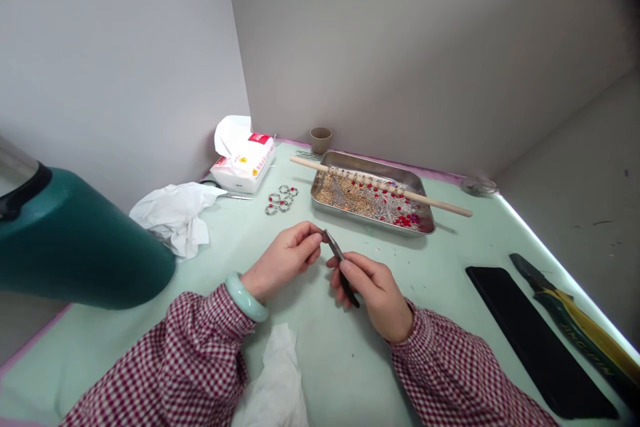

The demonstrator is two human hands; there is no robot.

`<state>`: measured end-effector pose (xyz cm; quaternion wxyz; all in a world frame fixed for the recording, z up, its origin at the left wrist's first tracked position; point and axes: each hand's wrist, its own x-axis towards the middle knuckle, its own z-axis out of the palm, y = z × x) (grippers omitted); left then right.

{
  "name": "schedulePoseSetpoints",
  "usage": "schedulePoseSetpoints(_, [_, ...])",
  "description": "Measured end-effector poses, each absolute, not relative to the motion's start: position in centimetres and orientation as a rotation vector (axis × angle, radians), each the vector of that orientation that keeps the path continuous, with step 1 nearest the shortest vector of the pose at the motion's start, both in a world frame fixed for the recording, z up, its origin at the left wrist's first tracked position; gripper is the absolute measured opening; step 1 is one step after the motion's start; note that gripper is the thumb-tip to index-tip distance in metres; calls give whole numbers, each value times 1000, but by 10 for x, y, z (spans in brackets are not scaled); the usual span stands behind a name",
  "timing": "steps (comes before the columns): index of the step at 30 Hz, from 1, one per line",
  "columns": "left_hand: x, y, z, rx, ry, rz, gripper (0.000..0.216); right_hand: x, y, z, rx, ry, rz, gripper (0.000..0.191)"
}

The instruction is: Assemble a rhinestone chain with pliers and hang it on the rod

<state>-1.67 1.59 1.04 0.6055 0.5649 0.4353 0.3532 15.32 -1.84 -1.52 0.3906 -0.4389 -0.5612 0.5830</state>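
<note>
Your left hand (pixel 287 257) is pinched shut on something too small to make out. Your right hand (pixel 375 290) grips a slim dark tool (pixel 341 267) that slants up-left, its tip meeting your left fingertips (pixel 316 235).

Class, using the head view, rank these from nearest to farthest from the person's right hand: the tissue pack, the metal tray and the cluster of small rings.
1. Metal tray, straight ahead, just beyond the right hand.
2. Cluster of small rings, ahead and to the left, beside the tray.
3. Tissue pack, farther back on the left, near the wall.
</note>
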Motion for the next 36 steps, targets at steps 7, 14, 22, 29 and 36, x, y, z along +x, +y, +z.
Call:
schedulePoseSetpoints(7, [-16,16,9,1429,1095,849,20,154,-12,-12,-921,-997,1967,29])
schedulePoseSetpoints(14, [-16,16,8,1499,1129,905,20,153,-12,-16,-729,-723,2171,28])
schedulePoseSetpoints(22, [-18,17,5,1717,1223,896,20,150,-14,-9,-958,-971,1827,28])
schedulePoseSetpoints(29, [-15,17,0,1766,1343,905,21,154,-13,-3,-1275,-1437,1454,27])
schedulePoseSetpoints(36, [-18,19,-1,1820,1292,931,20,159,-12,7,-1191,-1319,1788,36])
